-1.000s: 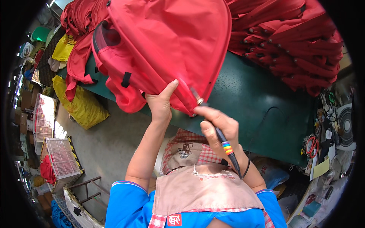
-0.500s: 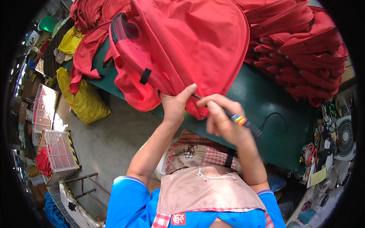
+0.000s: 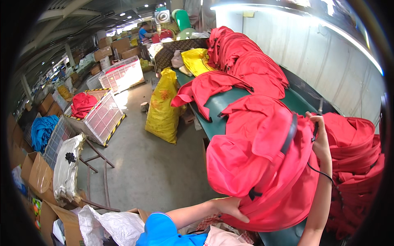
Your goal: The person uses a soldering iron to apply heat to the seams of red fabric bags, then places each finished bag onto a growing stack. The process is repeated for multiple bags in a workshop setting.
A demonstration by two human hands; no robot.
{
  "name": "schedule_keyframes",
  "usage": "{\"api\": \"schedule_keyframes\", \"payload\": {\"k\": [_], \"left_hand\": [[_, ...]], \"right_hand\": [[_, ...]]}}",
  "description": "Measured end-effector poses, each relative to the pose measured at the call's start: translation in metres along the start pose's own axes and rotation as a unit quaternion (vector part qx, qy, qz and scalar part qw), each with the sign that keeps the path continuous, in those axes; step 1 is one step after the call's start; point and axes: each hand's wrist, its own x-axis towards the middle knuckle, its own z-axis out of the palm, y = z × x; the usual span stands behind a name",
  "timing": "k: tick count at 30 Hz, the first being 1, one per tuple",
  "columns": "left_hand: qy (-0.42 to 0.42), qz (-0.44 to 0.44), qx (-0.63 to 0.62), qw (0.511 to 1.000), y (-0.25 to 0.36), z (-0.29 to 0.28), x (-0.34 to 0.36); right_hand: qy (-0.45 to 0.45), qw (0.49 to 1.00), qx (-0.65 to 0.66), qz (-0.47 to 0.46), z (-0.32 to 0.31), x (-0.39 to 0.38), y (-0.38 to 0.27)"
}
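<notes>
In the head view, the large red fabric piece (image 3: 264, 168) fills the lower right of the frame, bulging over the near part of the green table (image 3: 213, 123). Its long axis runs roughly up and down the picture, leaning a little, with the narrower end toward the upper left and the broad rounded edge at the bottom. A curved dark strip (image 3: 290, 133) lies along its upper right part, and a short black tab (image 3: 254, 193) sits near the lower edge.

The left hand (image 3: 232, 208) is at that lower edge, one digit spread over the cloth; the fabric hides the rest, so whether it is clamped cannot be told. The right hand (image 3: 322, 133), well apart from it, is closed around a slim pen-like tool (image 3: 320, 107), whose metal tip points to the top of the frame, its axis nearly upright. A thin black cord (image 3: 328, 176) passes beside the right forearm.

A red stack (image 3: 353, 143) lies at the right edge, another red pile (image 3: 250, 61) at upper centre, and a yellow sack (image 3: 162, 112) stands left of the table.
</notes>
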Motion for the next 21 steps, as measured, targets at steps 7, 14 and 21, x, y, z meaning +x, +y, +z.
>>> {"api": "schedule_keyframes", "payload": {"k": [7, 14, 21], "left_hand": [[0.385, -0.007, 0.297, 0.874, 0.077, -0.092, -0.050], [0.410, 0.319, 0.163, 0.839, -0.006, -0.037, 0.091], [0.164, 0.283, 0.039, 0.944, 0.004, 0.065, 0.147]], "right_hand": [[0.252, 0.965, -0.067, -0.039, -0.040, -0.020, 0.017], [0.439, 0.821, -0.341, -0.127, -0.115, -0.048, -0.098], [0.360, 0.876, -0.268, -0.176, -0.019, -0.057, -0.132]]}}
